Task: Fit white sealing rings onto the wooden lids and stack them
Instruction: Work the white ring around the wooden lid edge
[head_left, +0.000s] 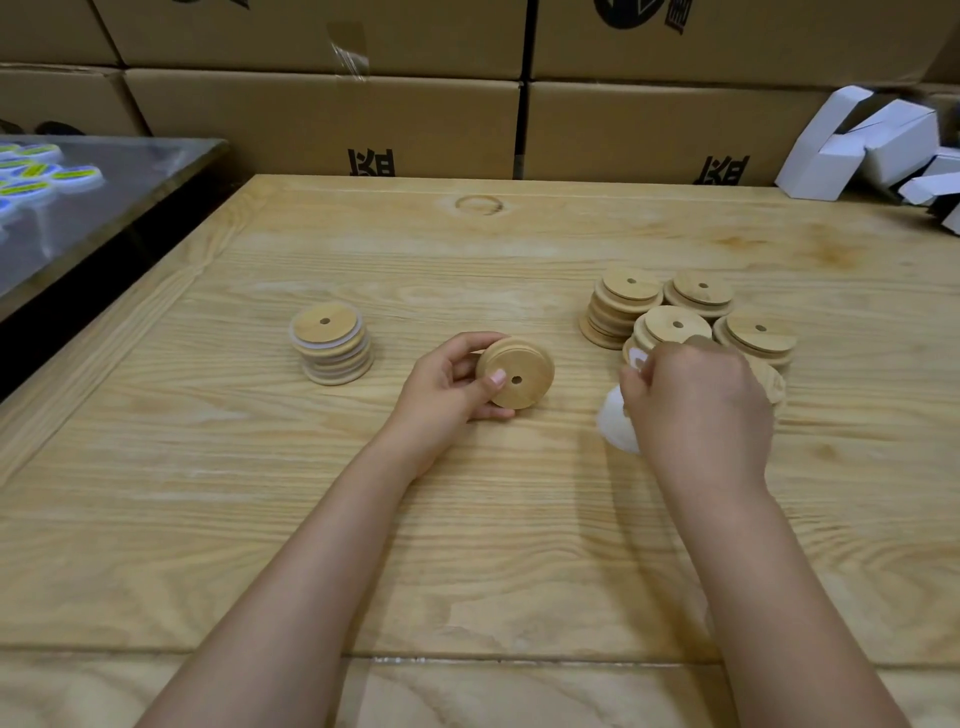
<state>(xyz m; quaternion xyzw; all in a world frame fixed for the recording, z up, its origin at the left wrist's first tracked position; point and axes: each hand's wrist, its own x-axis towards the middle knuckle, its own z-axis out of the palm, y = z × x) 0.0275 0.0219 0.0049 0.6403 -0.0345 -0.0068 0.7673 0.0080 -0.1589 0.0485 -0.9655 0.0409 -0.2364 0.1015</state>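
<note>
"Gripping one wooden lid (517, 373) in your left hand (447, 384), you had it tipped up on its edge near the middle of the table (467, 545), with the face that has the small centre hole turned toward you."

"Yes, and your thumb lay across that face while your other fingers curled round the rim behind and beneath it."

"Your right hand (696, 400) sat just right of the lid, knuckles up, fingers curled inward."

"It was blurred there, but you seemed to be pinching white sealing rings (615, 426). A pale bunch stuck out at the left side of your fist, low over the table."

"Beyond that hand, on the right, stood the bare lid stacks (696, 299). You had several piles crowded close together, and your fist partly hid the nearest ones."

"Well apart on the left you had the ringed stack (331, 343), a single tidy pile with white bands showing between the wooden discs."

"Along the far edge of the table ran cardboard boxes (322, 124), and white cartons (857, 140) were heaped at the far right corner."

"At the far left, a metal surface (104, 208) carried round items with yellow-green labels (31, 171)."
</note>
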